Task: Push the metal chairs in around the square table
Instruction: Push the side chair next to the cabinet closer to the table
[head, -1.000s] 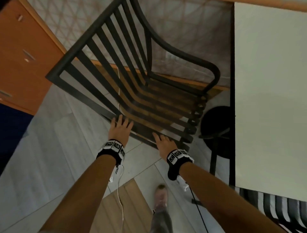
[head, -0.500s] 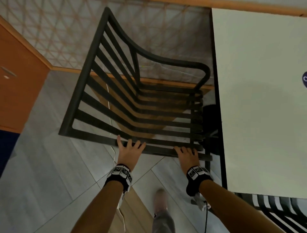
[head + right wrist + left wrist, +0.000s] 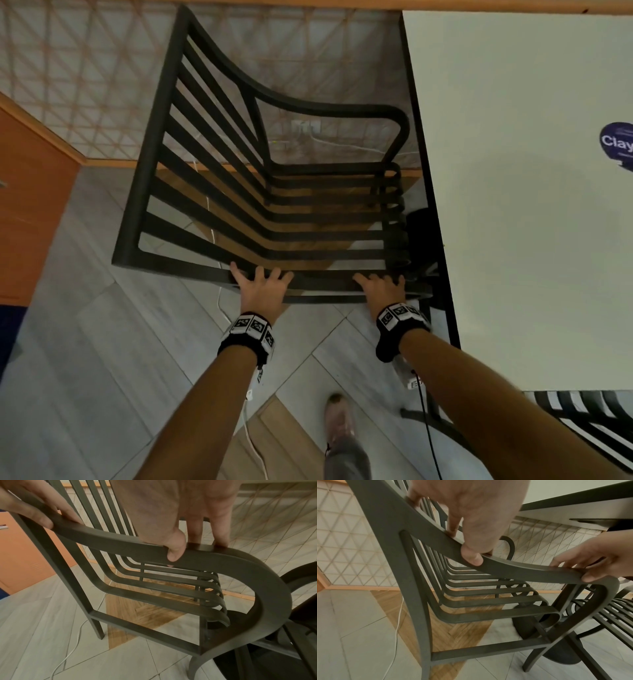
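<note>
Dark metal chair point(image 3: 274, 192) was clamped by its near armrest: left hand point(image 3: 262, 286) and right hand point(image 3: 382, 287) wrapped it, thumbs under, square table point(image 3: 534, 205) just beyond the right hand.

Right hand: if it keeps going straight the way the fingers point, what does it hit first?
The right hand already holds the chair's armrest. Fingers point across the seat; next in line looks like the far armrest, though depth is unclear. The table lies off to its right.
</note>
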Action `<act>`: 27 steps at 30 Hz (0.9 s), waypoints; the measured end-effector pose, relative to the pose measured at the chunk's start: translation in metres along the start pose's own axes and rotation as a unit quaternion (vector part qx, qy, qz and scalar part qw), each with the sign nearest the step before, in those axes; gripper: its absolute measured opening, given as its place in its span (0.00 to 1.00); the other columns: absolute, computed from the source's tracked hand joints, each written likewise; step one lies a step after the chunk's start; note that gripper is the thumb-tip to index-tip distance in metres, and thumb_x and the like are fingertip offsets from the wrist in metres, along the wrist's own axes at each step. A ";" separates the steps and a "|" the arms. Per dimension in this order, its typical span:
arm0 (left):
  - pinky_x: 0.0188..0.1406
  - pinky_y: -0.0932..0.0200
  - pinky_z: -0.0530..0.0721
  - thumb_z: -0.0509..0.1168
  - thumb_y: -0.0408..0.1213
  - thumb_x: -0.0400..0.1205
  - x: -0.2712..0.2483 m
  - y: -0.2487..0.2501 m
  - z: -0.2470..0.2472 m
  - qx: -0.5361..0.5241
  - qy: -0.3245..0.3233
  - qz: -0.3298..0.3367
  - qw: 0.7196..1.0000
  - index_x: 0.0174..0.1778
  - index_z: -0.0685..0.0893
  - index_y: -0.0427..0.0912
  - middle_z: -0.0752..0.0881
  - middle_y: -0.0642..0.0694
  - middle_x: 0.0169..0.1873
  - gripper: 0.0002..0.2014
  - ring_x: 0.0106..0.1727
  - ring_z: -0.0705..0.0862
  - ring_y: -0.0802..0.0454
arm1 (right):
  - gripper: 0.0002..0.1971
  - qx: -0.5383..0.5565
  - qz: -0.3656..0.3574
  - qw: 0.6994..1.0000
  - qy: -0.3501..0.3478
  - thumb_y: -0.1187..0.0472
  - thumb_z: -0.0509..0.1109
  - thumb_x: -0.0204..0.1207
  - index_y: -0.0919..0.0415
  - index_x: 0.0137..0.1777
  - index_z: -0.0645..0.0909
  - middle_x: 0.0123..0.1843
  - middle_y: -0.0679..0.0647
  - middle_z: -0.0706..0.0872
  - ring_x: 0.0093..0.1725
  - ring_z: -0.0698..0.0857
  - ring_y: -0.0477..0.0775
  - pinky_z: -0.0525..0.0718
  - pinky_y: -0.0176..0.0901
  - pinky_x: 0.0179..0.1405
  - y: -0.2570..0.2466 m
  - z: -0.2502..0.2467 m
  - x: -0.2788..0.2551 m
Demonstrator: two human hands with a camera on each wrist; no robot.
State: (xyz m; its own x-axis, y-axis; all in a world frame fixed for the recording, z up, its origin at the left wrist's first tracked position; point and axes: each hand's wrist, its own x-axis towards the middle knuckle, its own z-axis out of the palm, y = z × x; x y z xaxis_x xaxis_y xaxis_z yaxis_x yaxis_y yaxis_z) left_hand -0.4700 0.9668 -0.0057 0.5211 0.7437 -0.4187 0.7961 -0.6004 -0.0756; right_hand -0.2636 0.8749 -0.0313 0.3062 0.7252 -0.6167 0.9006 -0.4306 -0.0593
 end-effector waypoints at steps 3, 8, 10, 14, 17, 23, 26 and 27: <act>0.71 0.15 0.52 0.71 0.37 0.75 -0.008 0.002 0.005 0.001 -0.005 -0.012 1.000 0.73 0.72 0.55 0.81 0.47 0.63 0.30 0.70 0.74 0.38 | 0.27 0.009 -0.002 1.000 -0.004 0.66 0.64 0.77 0.47 0.74 0.65 0.67 0.60 0.80 0.69 0.75 0.68 0.58 0.79 0.75 -0.001 0.006 -0.008; 0.70 0.14 0.52 0.68 0.29 0.75 -0.023 0.006 0.014 0.001 0.008 -0.012 1.000 0.70 0.76 0.54 0.85 0.46 0.59 0.27 0.66 0.77 0.37 | 0.30 0.006 0.002 1.000 -0.015 0.68 0.67 0.75 0.47 0.74 0.65 0.65 0.60 0.81 0.67 0.77 0.68 0.59 0.80 0.74 -0.004 0.016 -0.020; 0.69 0.14 0.53 0.69 0.28 0.74 -0.023 0.008 0.013 0.004 0.010 -0.017 1.000 0.68 0.78 0.53 0.86 0.46 0.56 0.27 0.64 0.79 0.37 | 0.30 0.003 -0.002 1.000 -0.021 0.68 0.68 0.74 0.48 0.74 0.65 0.65 0.61 0.81 0.67 0.77 0.68 0.60 0.80 0.73 -0.003 0.014 -0.021; 0.69 0.15 0.57 0.72 0.30 0.73 -0.030 0.015 0.015 0.007 -0.002 -0.033 0.999 0.65 0.81 0.52 0.87 0.46 0.53 0.24 0.63 0.80 0.38 | 0.26 0.000 -0.008 1.000 -0.009 0.68 0.64 0.77 0.49 0.73 0.67 0.63 0.61 0.82 0.65 0.80 0.67 0.64 0.79 0.72 -0.001 0.020 -0.028; 0.69 0.15 0.57 0.71 0.31 0.74 -0.033 0.018 0.015 0.019 -0.013 -0.038 0.999 0.66 0.80 0.53 0.86 0.46 0.56 0.25 0.65 0.79 0.39 | 0.27 -0.015 -0.013 1.000 -0.015 0.68 0.65 0.75 0.49 0.73 0.67 0.63 0.61 0.81 0.64 0.80 0.68 0.65 0.80 0.71 -0.001 0.025 -0.031; 0.70 0.12 0.48 0.73 0.36 0.74 -0.029 0.016 0.010 0.019 -0.006 -0.060 0.998 0.67 0.78 0.55 0.85 0.49 0.59 0.25 0.69 0.76 0.40 | 0.32 -0.018 -0.026 0.999 -0.037 0.67 0.69 0.73 0.50 0.75 0.63 0.67 0.61 0.78 0.68 0.77 0.69 0.63 0.80 0.72 -0.002 0.012 -0.030; 0.71 0.14 0.48 0.73 0.37 0.73 -0.031 0.019 0.005 0.022 -0.009 -0.069 0.997 0.66 0.79 0.54 0.86 0.49 0.57 0.25 0.69 0.76 0.40 | 0.35 -0.032 -0.035 0.998 -0.044 0.67 0.71 0.71 0.52 0.76 0.61 0.68 0.64 0.77 0.69 0.74 0.71 0.65 0.78 0.72 0.001 0.003 -0.042; 0.72 0.15 0.50 0.73 0.37 0.73 -0.035 0.029 -0.007 0.028 -0.011 -0.070 0.997 0.66 0.79 0.54 0.86 0.49 0.57 0.25 0.69 0.76 0.40 | 0.35 -0.031 -0.032 0.999 -0.032 0.66 0.71 0.71 0.53 0.76 0.60 0.69 0.64 0.77 0.69 0.74 0.71 0.67 0.76 0.71 0.008 -0.003 -0.053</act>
State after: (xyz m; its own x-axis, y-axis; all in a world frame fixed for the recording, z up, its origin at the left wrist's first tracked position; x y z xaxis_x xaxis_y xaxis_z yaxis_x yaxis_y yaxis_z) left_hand -0.4632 0.9259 0.0130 0.3990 0.8153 -0.4197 0.8420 -0.5070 -0.1845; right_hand -0.2718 0.8342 0.0032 0.2294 0.7136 -0.6619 0.9355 -0.3494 -0.0524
